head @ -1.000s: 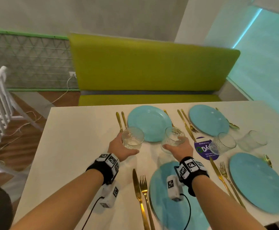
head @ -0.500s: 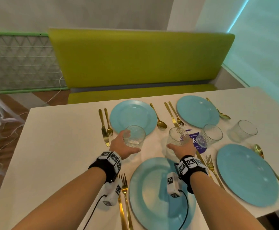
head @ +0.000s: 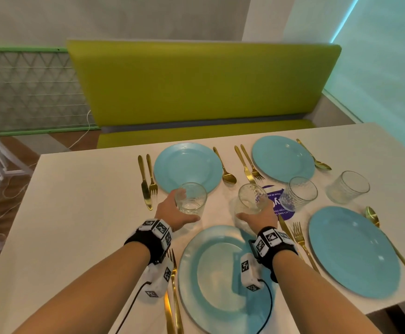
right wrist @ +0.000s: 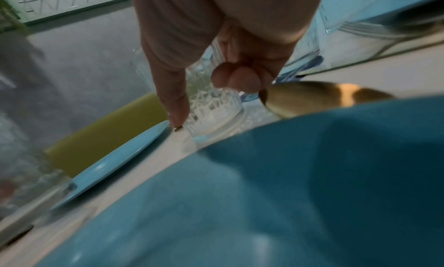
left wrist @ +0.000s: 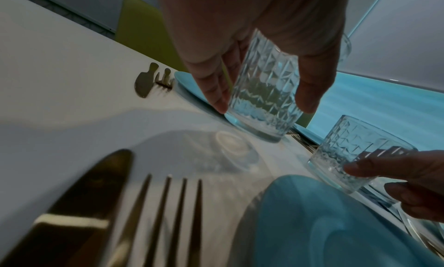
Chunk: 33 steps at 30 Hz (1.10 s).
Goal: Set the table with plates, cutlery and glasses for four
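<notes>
1. While the left hand point(head: 172, 213) curls its fingers and thumb round a clear cut-pattern glass tumbler point(head: 190, 197), that glass hangs at about 12 o'clock from the wrist; in the left wrist view its base looks just clear of the white table point(head: 76, 201), over the near rim of the far-left round blue plate point(head: 188, 167).
2. At about 12 o'clock from its own wrist, the right hand point(head: 257, 216) grips a second matching glass tumbler point(head: 251, 197) from behind, thumb on one side and fingers wrapped round the other; whether its base is on the table I cannot tell.
3. Outward at 2 o'clock, two more patterned tumblers point(head: 299, 194) point(head: 347, 186) stand free, the nearer one partly on a purple round sticker point(head: 277, 201).
4. Four blue plates lie with gold cutlery beside them: a gold knife and fork point(head: 148, 179) at 11 o'clock of the left hand, and the nearest blue plate point(head: 216, 280) under the forearms.
5. By my judgement, glasses are the step in hand, plates and cutlery being laid.
6. Next, each held glass likely needs setting upright at its own place, clear of plate rims and cutlery, then releasing gently.
</notes>
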Each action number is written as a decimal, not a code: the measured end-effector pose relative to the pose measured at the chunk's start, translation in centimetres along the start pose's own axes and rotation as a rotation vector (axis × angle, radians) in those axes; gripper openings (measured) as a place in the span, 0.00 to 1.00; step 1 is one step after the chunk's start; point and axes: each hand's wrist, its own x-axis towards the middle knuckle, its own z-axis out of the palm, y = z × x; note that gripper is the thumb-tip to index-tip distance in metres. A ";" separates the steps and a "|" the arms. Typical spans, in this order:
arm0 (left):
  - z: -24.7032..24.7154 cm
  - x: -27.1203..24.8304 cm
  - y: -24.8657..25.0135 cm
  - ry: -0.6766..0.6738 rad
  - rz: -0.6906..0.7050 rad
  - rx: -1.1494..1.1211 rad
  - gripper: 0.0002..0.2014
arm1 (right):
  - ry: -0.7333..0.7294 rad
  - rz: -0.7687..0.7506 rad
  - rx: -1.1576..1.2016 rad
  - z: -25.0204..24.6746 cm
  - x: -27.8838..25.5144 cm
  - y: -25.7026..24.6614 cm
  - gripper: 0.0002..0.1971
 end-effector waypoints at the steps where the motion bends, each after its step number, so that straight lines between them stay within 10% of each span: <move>1: 0.0 0.0 -0.2 -0.006 -0.002 -0.002 0.46 | -0.025 0.004 -0.018 -0.3 0.0 0.2 0.47; 33: -2.0 -1.4 -1.7 -0.093 -0.009 0.083 0.52 | 0.064 0.036 0.054 -5.9 -7.4 2.5 0.48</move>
